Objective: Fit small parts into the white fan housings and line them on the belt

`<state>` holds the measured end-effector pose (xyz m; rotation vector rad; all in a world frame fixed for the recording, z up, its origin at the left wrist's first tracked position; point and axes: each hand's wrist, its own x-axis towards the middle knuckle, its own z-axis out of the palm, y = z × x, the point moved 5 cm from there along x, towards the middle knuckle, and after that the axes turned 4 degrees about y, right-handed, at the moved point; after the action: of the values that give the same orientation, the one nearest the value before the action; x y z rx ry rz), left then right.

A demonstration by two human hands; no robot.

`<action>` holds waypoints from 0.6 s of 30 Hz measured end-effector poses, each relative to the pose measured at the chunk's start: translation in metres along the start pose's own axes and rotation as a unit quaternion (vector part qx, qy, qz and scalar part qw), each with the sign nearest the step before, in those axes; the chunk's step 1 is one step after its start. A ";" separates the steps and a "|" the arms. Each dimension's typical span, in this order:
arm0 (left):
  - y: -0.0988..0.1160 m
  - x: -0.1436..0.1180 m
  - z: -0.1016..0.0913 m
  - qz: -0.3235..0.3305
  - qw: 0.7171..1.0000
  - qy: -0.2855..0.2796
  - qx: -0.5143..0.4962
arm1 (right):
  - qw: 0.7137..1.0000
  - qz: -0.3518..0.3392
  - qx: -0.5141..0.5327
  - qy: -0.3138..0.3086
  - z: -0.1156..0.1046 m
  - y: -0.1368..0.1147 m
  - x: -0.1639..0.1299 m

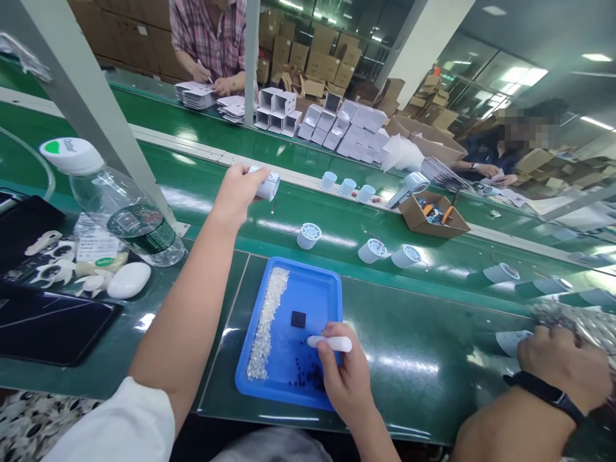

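My left hand (235, 192) reaches out over the green bench and grips a white cylindrical housing (270, 185), with a thin wire hanging below it. In my right hand (347, 378) is a white pen-like stick (339, 344), held over the blue tray (315, 282). Small clear pieces (264, 324) line the tray's left side. A dark square block (298, 319) lies near the middle, and tiny black pieces (303, 378) are scattered under and beside my right hand, which hides some of them.
Several similar white housings (308, 236) stand along the bench beyond the tray. A cardboard box (433, 221) of tools sits farther back. At left are a plastic bottle (139, 224) and a black phone (52, 324). Another person's hand (563, 366) works close at right.
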<state>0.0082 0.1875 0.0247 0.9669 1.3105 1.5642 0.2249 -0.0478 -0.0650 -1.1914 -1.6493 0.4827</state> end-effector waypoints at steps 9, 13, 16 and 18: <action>0.004 -0.004 0.004 0.000 0.998 -0.018 -0.056 | 0.999 -0.017 -0.008 -0.046 0.008 -0.006 0.008; 0.006 -0.010 0.012 -0.019 0.997 -0.042 -0.059 | 0.999 0.004 0.007 -0.048 0.014 -0.008 0.026; 0.011 -0.022 0.024 -0.017 0.997 -0.067 -0.032 | 0.998 0.049 0.042 0.006 0.009 -0.016 0.042; 0.015 -0.033 0.034 -0.021 0.994 -0.103 -0.021 | 0.989 0.050 0.083 0.114 -0.005 -0.026 0.053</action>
<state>0.0494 0.1660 0.0439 1.0386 1.1416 1.4144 0.2160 -0.0138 -0.0172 -1.1635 -1.3329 0.5152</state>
